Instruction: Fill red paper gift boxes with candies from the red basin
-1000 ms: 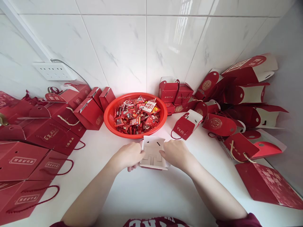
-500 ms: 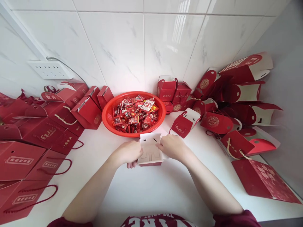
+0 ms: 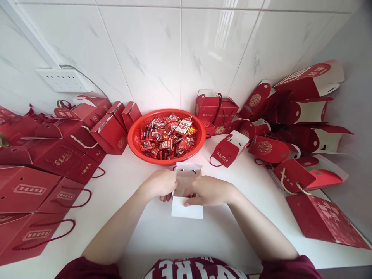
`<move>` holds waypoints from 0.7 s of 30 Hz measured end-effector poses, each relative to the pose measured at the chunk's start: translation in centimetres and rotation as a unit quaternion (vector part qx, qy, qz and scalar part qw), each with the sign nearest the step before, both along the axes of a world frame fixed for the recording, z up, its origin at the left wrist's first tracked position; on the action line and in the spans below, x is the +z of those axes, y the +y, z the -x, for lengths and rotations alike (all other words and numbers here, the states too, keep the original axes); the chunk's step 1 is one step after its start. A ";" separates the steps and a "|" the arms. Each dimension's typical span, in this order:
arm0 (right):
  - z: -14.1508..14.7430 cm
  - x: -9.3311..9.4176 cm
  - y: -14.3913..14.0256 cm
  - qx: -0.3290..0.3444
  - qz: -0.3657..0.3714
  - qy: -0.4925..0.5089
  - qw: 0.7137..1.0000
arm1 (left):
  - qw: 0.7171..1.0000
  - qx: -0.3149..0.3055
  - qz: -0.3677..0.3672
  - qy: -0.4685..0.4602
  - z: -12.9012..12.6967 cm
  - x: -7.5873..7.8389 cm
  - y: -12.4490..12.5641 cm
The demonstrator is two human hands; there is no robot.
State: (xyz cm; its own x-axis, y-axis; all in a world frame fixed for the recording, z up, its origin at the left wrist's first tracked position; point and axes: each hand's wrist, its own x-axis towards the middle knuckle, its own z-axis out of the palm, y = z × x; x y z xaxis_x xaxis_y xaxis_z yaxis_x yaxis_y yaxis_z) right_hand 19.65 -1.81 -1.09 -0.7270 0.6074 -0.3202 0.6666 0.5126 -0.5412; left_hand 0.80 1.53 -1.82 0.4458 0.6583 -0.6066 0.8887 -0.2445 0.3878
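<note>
Nearest, a maroon shirt point(image 3: 188, 269) with white lettering edges the smooth white tabletop point(image 3: 162, 232). A flat white card flap point(image 3: 187, 210) folds out toward the person from a small open paperboard box point(image 3: 188, 174), white inside, set between the two hands. The left hand point(image 3: 161, 183) grips the box's left wall, fingers curled outside. The right hand point(image 3: 212, 190) arches over the right side, fingers dipped inside and thumb lying over the flap; whether they pinch or press, I cannot tell.

The step in hand appears to be shaping the box's inner folds; the next move seems to call for a steady left hold while the right fingers work the card gently, without creasing it.

Just beyond is an oval red plastic basket point(image 3: 133, 141) of red-wrapped packets point(image 3: 165, 144). To its right sits a red box with a cord handle point(image 3: 223, 152). Behind rises a white tiled wall point(image 3: 155, 50).
</note>
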 end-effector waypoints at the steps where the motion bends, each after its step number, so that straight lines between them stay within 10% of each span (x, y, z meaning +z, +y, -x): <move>1: 0.0 -0.3 0.0 0.019 -0.008 0.005 1.000 | 1.000 -0.004 0.001 0.003 0.0 0.0 0.0; 11: 0.8 -1.0 -0.5 0.038 -0.118 -0.044 0.991 | 1.000 -0.015 0.004 0.010 0.0 -0.1 0.1; 21: 1.7 -0.6 -1.2 -0.047 -0.190 0.001 0.981 | 0.967 0.017 -0.235 0.101 -1.8 -0.5 -1.8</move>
